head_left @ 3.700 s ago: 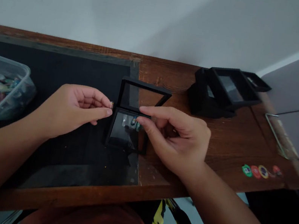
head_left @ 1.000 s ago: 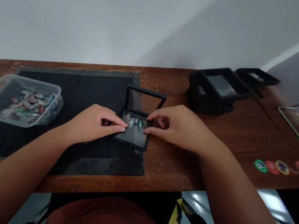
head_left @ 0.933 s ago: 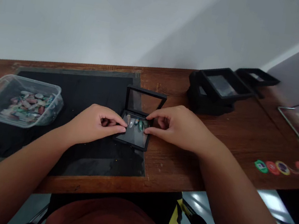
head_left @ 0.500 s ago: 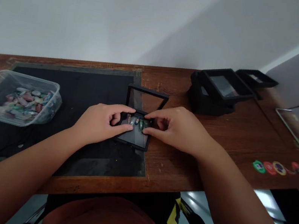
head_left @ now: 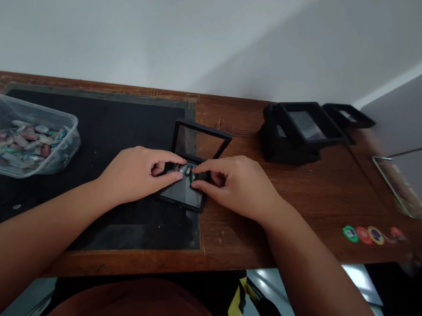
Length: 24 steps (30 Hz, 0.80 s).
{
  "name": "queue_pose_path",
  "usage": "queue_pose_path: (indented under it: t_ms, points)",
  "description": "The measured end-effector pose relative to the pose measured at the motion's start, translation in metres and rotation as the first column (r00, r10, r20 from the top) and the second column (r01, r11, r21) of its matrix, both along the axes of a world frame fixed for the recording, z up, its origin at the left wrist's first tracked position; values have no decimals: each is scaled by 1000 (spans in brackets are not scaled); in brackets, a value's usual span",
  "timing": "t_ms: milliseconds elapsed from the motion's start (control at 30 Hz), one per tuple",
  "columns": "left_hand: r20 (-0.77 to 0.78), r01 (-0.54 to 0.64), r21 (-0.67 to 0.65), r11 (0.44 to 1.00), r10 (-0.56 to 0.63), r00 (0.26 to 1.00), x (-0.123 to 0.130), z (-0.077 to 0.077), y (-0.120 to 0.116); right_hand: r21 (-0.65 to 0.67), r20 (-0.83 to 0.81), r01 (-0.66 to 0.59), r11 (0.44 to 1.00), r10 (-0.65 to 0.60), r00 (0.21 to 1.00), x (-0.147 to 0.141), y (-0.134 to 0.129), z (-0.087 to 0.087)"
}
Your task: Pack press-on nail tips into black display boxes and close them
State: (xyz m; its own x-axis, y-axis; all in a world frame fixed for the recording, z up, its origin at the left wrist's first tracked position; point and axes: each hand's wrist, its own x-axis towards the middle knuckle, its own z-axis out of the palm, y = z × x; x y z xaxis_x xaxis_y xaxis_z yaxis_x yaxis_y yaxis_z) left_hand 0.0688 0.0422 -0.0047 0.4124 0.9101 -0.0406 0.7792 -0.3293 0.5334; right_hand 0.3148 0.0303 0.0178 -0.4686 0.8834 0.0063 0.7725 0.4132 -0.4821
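A black hinged display case (head_left: 181, 196) lies with its lid raised, at the right edge of the dark mat. Inside, several small glossy press-on nails (head_left: 188, 169) sit in a row on the clear film. My left hand (head_left: 133, 173) reaches in from the left, its thumb and index finger closed on the ends of a nail on the left side of the row. From the right, my right hand (head_left: 233, 184) holds its thumb and index fingertip on another nail in the same way. Both hands partly cover the row.
A clear plastic tub (head_left: 40, 172) of many small colourful pieces stands on the black mat (head_left: 131, 123) at left. Stacked black cases (head_left: 293, 139) are at the back right. Round stickers (head_left: 363, 235) and a wire-edged frame (head_left: 395, 191) lie farther right.
My right thumb and index finger have moved left along the row, closer to my left fingers. The nails now sit closer together. The view has shifted slightly.
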Motion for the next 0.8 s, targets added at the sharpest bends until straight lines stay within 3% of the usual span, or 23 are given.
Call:
queue_pose_path:
  t_ms: [433, 800]
  points:
    - [22, 31, -22, 999, -31, 999, -5, -1, 1, 44, 89, 50, 998, -54, 995, -7, -2, 0]
    - [68, 9, -118, 993, -1, 998, -15, 0, 1, 29, 54, 27, 999, -29, 998, -1, -3, 4]
